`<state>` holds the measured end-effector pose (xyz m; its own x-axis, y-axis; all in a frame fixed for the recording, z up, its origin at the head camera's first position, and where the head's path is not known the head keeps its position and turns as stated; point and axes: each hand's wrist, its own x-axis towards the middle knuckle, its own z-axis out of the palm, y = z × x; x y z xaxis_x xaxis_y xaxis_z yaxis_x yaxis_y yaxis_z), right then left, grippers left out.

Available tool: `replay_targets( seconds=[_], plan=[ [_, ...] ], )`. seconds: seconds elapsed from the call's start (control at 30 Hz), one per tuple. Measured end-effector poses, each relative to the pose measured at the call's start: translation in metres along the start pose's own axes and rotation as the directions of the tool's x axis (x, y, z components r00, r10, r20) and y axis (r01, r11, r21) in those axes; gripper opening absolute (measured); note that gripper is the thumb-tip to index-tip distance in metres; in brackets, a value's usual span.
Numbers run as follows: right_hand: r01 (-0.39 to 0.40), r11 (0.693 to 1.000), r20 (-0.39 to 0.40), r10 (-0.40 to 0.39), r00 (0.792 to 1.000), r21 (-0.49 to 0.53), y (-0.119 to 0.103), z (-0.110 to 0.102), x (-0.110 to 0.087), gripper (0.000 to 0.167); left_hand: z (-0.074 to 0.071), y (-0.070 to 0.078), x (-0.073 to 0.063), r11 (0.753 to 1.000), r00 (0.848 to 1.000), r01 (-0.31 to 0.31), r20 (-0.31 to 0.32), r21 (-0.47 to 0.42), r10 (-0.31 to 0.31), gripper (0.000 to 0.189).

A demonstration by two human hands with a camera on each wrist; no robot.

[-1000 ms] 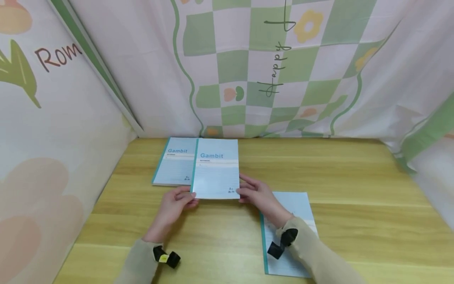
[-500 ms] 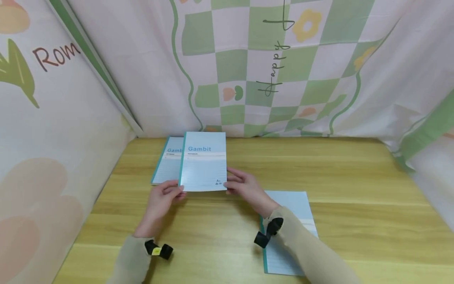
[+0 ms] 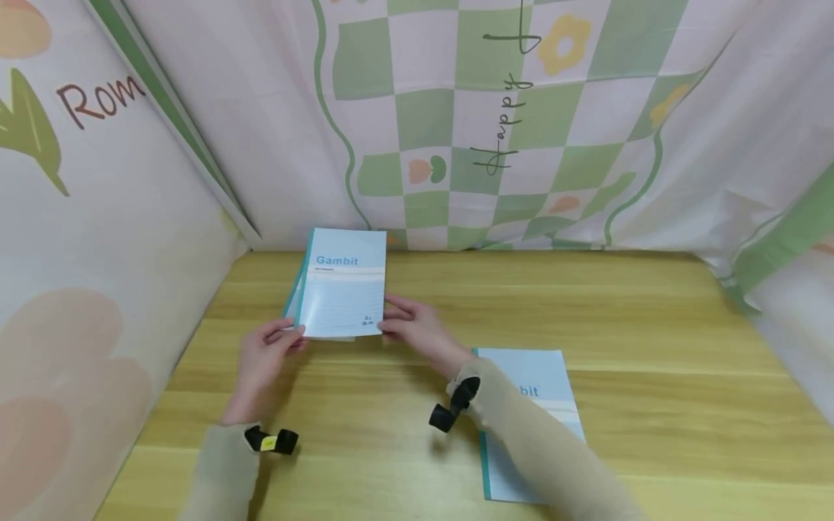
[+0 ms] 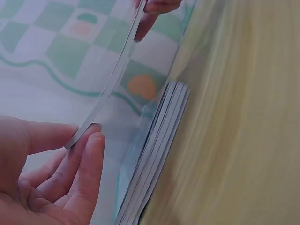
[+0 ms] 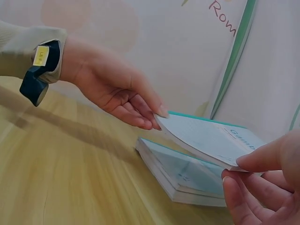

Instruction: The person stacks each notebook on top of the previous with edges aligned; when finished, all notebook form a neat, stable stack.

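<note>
A light blue "Gambit" notebook (image 3: pixel 345 289) with a teal spine is held in the air by both hands. My left hand (image 3: pixel 263 362) pinches its near left corner between thumb and fingers. At the near right corner, my right hand (image 3: pixel 420 329) pinches it the same way. Below it lies a stack of several matching notebooks (image 4: pixel 157 154), mostly covered in the head view. The wrist views show a gap between the held notebook and the stack, and the held one bows slightly between the two hands.
Another Gambit notebook (image 3: pixel 524 369) lies on the wooden table (image 3: pixel 684 405) at the front right, partly under the right forearm. A patterned curtain (image 3: pixel 430 116) hangs along the table's back edge, and a printed white cloth (image 3: pixel 117 239) stands at the left.
Both hands have carried the notebook left and farther back, from beside the stack to over it. The stack and the front right notebook have stayed in place.
</note>
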<state>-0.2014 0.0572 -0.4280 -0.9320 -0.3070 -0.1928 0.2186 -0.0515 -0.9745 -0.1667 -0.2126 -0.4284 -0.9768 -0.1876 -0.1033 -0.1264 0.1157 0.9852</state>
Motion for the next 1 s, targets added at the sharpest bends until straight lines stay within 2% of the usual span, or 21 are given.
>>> replay_targets(
  seconds=[0.13, 0.23, 0.37, 0.63, 1.0],
  plan=[
    [0.009, 1.0, 0.001, -0.009, 1.0, 0.022, 0.001, 0.013, 0.01, 0.061, -0.009, -0.002, 0.007, 0.999, 0.998, 0.022, -0.06, 0.039, -0.02, 0.036],
    [0.009, 1.0, -0.021, -0.009, 1.0, 0.028, 0.004, 0.022, 0.018, 0.061, -0.015, -0.004, 0.012, 0.99, 0.993, 0.044, -0.112, 0.135, -0.028, 0.038],
    [0.005, 0.999, -0.069, -0.002, 0.998, 0.045, 0.009, 0.034, 0.029, 0.06, -0.02, -0.006, 0.018, 0.964, 0.987, 0.057, -0.16, 0.258, -0.016, 0.041],
    [0.013, 0.999, -0.112, -0.009, 0.994, 0.036, 0.017, 0.048, 0.032, 0.057, -0.023, -0.015, 0.025, 0.943, 0.987, 0.023, -0.16, 0.333, 0.033, 0.038],
    [0.013, 1.0, -0.131, -0.014, 0.991, -0.01, 0.029, 0.052, 0.036, 0.056, -0.027, -0.025, 0.028, 0.925, 0.989, 0.041, -0.147, 0.378, 0.016, 0.04]
  ],
)
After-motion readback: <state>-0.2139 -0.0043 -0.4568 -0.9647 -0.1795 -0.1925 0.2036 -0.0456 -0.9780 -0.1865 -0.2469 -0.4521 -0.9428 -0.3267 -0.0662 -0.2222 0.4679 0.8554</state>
